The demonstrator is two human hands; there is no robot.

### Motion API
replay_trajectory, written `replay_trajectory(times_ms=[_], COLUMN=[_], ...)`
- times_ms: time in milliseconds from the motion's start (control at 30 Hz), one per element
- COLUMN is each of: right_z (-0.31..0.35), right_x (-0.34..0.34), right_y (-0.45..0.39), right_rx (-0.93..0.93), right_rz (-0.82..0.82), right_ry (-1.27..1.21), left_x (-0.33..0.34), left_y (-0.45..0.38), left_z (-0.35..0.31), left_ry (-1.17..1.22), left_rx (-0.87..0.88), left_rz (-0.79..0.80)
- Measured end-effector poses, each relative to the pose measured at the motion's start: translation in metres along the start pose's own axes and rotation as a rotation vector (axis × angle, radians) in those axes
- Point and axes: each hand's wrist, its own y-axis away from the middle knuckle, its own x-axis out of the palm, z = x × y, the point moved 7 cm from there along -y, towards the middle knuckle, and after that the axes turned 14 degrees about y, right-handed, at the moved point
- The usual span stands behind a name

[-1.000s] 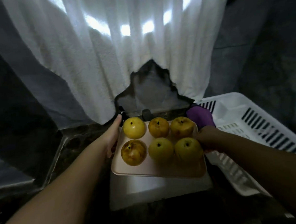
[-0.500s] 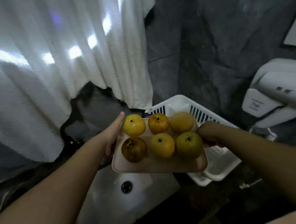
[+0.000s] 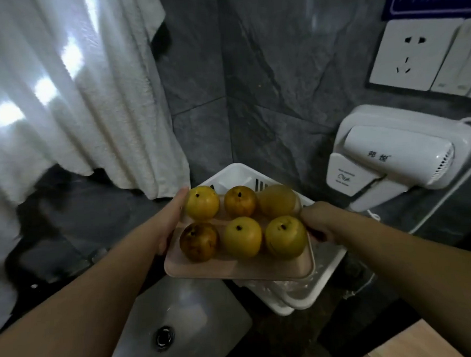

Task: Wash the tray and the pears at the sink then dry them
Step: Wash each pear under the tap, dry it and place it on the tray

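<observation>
Now we've swung right: a second ago the tray (image 3: 233, 268) with its six pears (image 3: 242, 236) hung in front of the white towel (image 3: 61, 105), and now it hovers over the white basket (image 3: 303, 292), with the sink (image 3: 181, 312) below and left of our fingers. The pears kept their two rows of three, none rolled. The wall dryer (image 3: 399, 156) and socket (image 3: 410, 54) have come into sight, right of our right fingers.

Grip state: left hand (image 3: 168, 222) holds the tray's left edge, its fingers (image 3: 182, 194) laid straight up along the side beside the far-left pear, thumb not visible. Right hand (image 3: 317, 223) grips the right edge, knuckles curled over the rim, fingertips hidden under it. Tray sits level between the two hands, pears just inside the fingers on both sides.

We judge nothing is washed yet; the fruit looks dry and no water can be seen running. Likely step: setting the tray or pears down at the basket before rinsing at the sink. Risk: round pears on a shallow rim, any tilt rolls them off.
</observation>
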Motion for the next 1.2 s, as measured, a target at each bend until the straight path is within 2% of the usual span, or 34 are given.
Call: replay_trajectory(times_ms=[200, 367, 633, 833, 1200], right_z=[-0.012, -0.029, -0.049, -0.053, -0.052], right_x=[0.004, 0.002, 0.01, 0.025, 0.035], right_y=[-0.01, -0.013, -0.01, -0.015, -0.021], right_rx=[0.029, 0.037, 0.197, 0.222, 0.292], right_rz=[0.04, -0.02, -0.006, 0.055, 0.116], right_ry=[-0.296, -0.37, -0.408, -0.498, -0.583], left_x=[0.032, 0.058, 0.084, 0.098, 0.115], left_y=[-0.016, -0.033, -0.058, -0.079, -0.114], left_z=[-0.009, -0.024, -0.046, -0.051, -0.057], left_ry=[0.005, -0.006, -0.127, -0.138, -0.137], left_rx=[-0.035, -0.001, 0.048, 0.04, 0.005], left_rz=[0.161, 0.228, 0.163, 0.242, 0.233])
